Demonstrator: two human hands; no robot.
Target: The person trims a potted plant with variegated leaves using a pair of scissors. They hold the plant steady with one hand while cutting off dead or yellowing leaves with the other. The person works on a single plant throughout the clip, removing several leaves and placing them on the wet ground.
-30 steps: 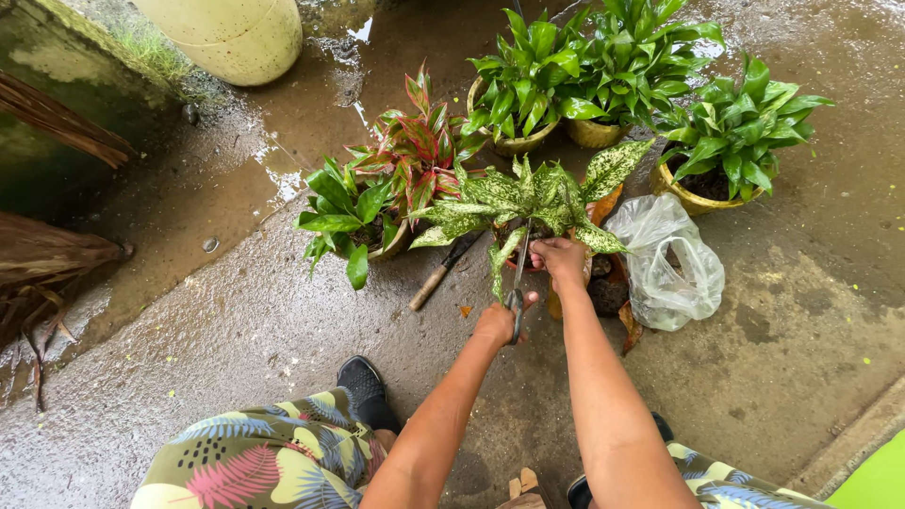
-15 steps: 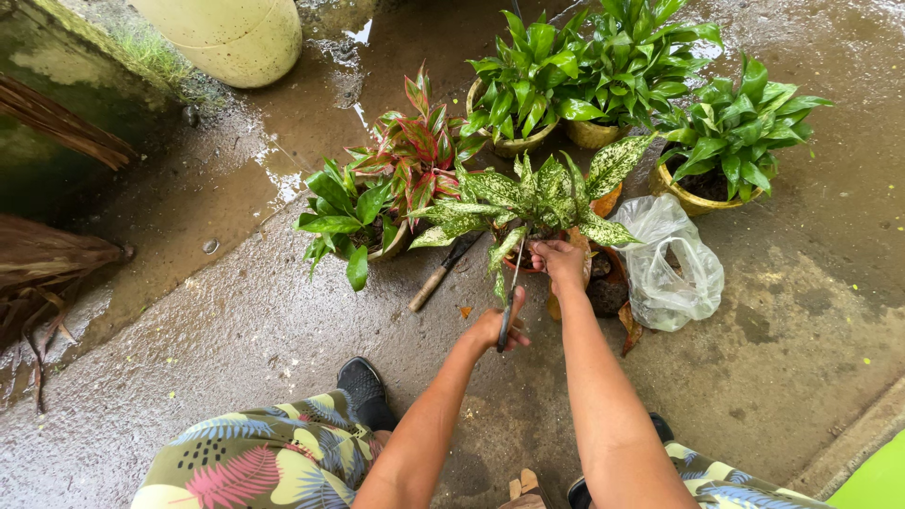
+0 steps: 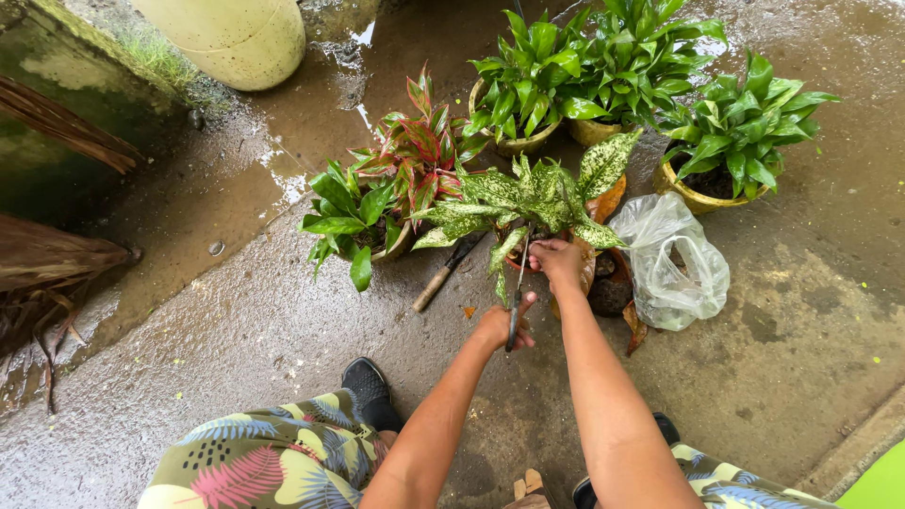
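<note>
Bare arms without sleeves are seen. Trousers (image 3: 273, 462) printed with green, pink and blue leaves are worn, with black shoes (image 3: 370, 391).

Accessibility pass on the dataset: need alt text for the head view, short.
Seen from above, a person's left hand holds a slim dark tool while the right hand grips the base of a speckled green plant on wet concrete. Other potted plants stand behind it, with a clear plastic bag to its right and a wooden-handled tool on the ground.

Soft, even daylight, almost shadowless; wet concrete floor (image 3: 236, 311) shows pale glare at its top edge; sharp focus, wide-angle bending at corners.
</note>
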